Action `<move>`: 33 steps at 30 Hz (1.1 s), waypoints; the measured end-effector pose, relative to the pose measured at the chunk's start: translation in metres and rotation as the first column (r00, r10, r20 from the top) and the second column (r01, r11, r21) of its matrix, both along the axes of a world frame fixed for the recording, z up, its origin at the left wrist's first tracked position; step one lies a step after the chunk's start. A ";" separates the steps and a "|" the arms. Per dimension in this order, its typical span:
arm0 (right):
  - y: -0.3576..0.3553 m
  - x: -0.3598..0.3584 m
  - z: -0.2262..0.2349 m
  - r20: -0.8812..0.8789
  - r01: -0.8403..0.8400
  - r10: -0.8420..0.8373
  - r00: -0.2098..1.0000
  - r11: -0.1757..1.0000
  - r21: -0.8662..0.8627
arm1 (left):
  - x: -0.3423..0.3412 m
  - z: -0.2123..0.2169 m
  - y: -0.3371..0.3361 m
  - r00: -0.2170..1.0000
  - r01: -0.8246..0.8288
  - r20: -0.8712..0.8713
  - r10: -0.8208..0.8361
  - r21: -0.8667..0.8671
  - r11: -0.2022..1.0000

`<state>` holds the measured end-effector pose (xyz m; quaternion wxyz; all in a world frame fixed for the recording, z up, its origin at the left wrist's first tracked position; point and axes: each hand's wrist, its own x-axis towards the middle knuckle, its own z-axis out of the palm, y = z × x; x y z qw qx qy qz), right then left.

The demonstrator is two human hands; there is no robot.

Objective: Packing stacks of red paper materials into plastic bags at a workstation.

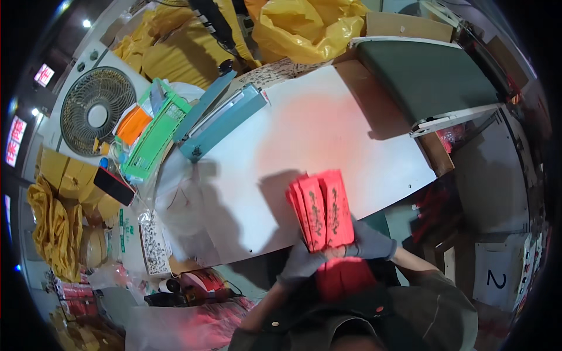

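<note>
A bundle of long, narrow red packets (336, 202) with dark markings is held upright in front of my body, over the near edge of the white table (234, 225). My left hand (300, 261), in a grey glove, grips the bundle's lower left side. On the lower right, my right hand (372, 238) is closed round it, also gloved in grey. Both hands meet at the bottom of the bundle, where some fingers are hidden. Just below them, close to my lap, more red material (345, 278) shows; whether it belongs to the bundle I cannot tell.
A teal bar-shaped device (225, 123) lies at the table's back left, beside a green basket (155, 137). A dark green conveyor belt (430, 76) slopes in at the back right. Farther left are a fan (98, 111) and a phone (114, 186). A yellow plastic bag (307, 29) sits behind the table.
</note>
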<state>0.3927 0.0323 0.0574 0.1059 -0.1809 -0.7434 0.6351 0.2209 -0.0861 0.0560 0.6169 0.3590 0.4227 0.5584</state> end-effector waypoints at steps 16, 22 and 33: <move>0.048 -0.093 0.121 -0.665 -0.037 0.038 0.746 0.999 0.016 | -0.037 0.102 0.053 0.762 -0.363 -0.215 0.612 0.640 0.677; 0.014 -0.064 0.104 -0.594 0.088 0.091 0.799 0.960 0.264 | -0.040 0.117 -0.001 0.759 -0.129 -0.600 0.254 0.244 0.961; 0.031 -0.158 0.025 -0.108 -0.462 0.458 0.882 0.887 -0.017 | -0.141 -0.015 -0.078 0.751 -0.246 -0.603 0.271 0.126 0.961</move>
